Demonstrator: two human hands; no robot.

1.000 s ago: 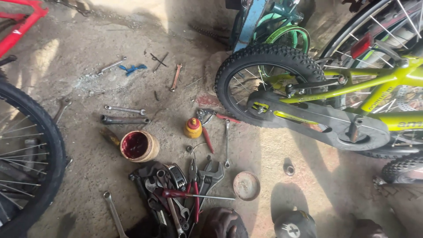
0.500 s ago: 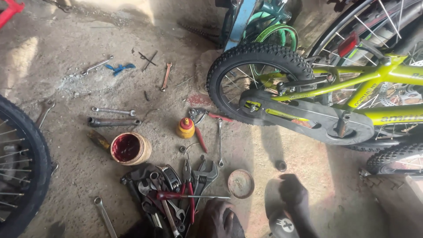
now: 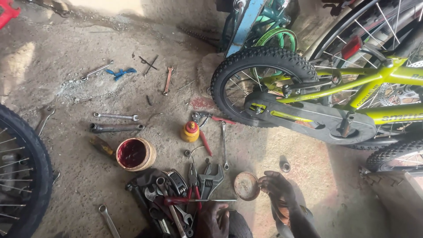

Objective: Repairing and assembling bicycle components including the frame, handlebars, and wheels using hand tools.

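Your left hand (image 3: 213, 219) partly cut by bottom edge, grip unclear. Black wheel (image 3: 20, 176) cropped at left edge. Green bicycle (image 3: 352, 94) cut off right. Contents of round tin (image 3: 246, 186) indistinct.
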